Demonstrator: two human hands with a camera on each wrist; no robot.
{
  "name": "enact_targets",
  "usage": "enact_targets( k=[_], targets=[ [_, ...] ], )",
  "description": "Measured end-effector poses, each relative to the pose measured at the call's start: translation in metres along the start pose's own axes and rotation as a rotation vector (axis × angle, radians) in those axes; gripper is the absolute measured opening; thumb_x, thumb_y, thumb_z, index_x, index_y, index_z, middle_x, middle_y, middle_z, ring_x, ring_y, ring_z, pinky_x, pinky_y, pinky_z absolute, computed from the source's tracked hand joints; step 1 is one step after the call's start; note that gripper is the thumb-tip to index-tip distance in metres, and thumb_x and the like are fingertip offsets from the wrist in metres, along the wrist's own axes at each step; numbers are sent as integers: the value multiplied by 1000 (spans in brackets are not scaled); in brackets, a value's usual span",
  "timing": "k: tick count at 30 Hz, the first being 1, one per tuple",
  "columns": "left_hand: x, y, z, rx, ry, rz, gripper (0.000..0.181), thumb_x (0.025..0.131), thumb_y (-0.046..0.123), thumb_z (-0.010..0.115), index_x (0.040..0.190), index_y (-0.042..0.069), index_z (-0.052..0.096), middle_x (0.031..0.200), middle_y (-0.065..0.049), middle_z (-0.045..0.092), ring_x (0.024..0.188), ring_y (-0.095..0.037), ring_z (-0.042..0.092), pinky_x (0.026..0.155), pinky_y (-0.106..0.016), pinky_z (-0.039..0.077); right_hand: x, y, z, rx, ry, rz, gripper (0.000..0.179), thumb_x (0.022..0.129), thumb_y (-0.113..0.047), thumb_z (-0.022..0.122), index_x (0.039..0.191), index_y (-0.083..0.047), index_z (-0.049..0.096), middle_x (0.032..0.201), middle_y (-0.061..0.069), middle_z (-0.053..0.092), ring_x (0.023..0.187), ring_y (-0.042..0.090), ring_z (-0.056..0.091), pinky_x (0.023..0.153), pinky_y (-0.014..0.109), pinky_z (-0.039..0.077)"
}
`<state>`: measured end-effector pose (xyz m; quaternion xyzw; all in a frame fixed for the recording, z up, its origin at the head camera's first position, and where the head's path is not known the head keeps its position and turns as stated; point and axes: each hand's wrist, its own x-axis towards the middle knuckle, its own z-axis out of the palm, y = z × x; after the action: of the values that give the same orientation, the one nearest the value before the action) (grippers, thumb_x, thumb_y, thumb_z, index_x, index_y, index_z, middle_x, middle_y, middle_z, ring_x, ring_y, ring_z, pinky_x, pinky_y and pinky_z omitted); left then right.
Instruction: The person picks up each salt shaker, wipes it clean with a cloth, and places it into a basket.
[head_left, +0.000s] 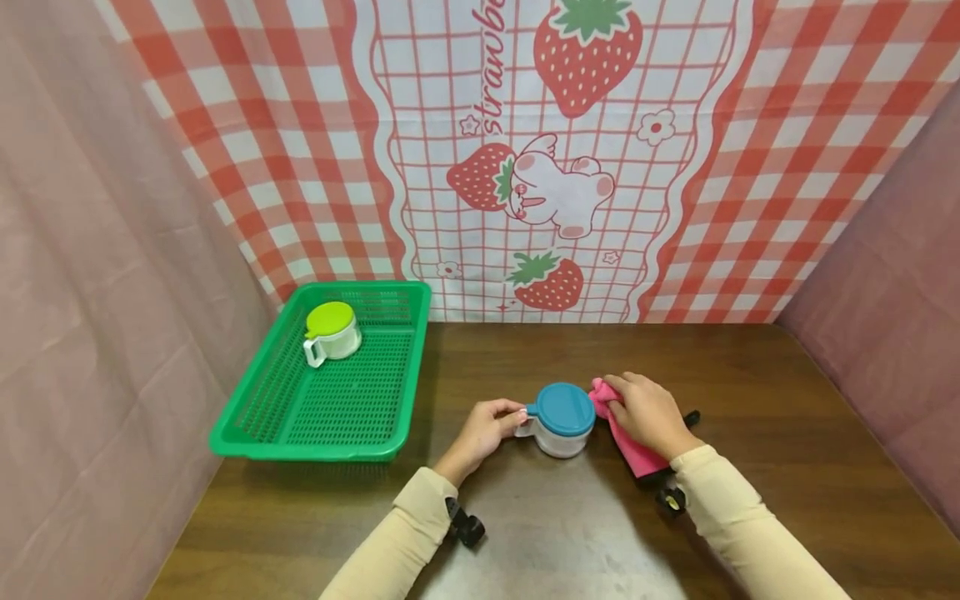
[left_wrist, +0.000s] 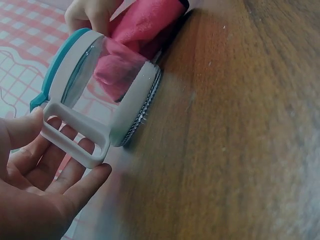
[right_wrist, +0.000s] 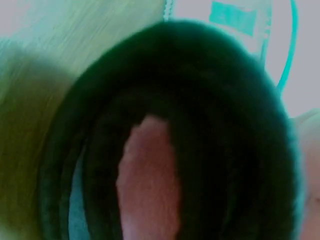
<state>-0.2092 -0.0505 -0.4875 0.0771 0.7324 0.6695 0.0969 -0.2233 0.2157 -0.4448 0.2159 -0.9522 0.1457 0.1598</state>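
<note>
A clear seasoning jar with a blue lid (head_left: 566, 410) and a white handle (left_wrist: 75, 142) stands upright on the table. My left hand (head_left: 480, 433) holds it by the handle, thumb near the lid's tab and fingers behind the handle in the left wrist view. On the jar's other side, my right hand (head_left: 647, 415) grips a bunched pink cloth (head_left: 633, 448) with a dark border. The cloth's front end lies right at the jar's side. Rolled folds of the cloth (right_wrist: 150, 185) fill most of the right wrist view and hide the fingers there.
A green plastic basket (head_left: 408, 417) sits at the left of the brown wooden table (head_left: 795, 417). Inside it, toward the back, is a similar jar with a yellow-green lid (head_left: 330, 319). A checked strawberry curtain (head_left: 315, 108) hangs behind, and pink drapes (head_left: 112, 292) flank the table.
</note>
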Motion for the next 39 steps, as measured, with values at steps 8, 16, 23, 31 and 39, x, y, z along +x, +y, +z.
enact_targets(
  k=[8, 16, 23, 31, 39],
  targets=[
    [0, 1, 1, -2, 6, -6, 25, 95, 6, 60, 109, -13, 65, 106, -26, 69, 83, -6, 60, 84, -37, 57, -4, 2, -8, 212, -8, 92, 28, 86, -9, 71, 112, 1, 69, 98, 19, 70, 87, 35, 66, 76, 51, 52],
    [-1, 0, 1, 10, 7, -13, 25, 95, 7, 60, 108, -13, 65, 103, -25, 69, 81, -7, 60, 81, -37, 57, -8, -1, -10, 317, -21, 147, 34, 86, -7, 71, 116, 8, 65, 109, 26, 69, 99, 39, 66, 85, 54, 51],
    [-1, 2, -2, 73, -12, 8, 25, 97, 7, 55, 110, -13, 64, 104, -26, 68, 87, -14, 61, 83, -37, 56, -4, 0, -10, 362, -67, 147, 32, 86, -6, 70, 115, 7, 66, 109, 24, 69, 96, 33, 65, 82, 49, 52],
    [1, 3, -5, 120, -47, 25, 25, 98, 7, 54, 110, -13, 64, 104, -25, 68, 87, -14, 62, 81, -31, 55, 1, 4, -9, 350, -105, 126, 31, 85, -5, 70, 114, 7, 68, 108, 24, 70, 97, 33, 65, 81, 46, 52],
    [-2, 10, -6, 156, -98, 59, 25, 98, 5, 54, 109, -15, 64, 103, -28, 67, 89, -18, 61, 78, -25, 54, 7, 8, -8, 367, -164, 86, 28, 84, -6, 71, 111, 3, 71, 104, 20, 72, 94, 29, 65, 78, 40, 53]
  ],
)
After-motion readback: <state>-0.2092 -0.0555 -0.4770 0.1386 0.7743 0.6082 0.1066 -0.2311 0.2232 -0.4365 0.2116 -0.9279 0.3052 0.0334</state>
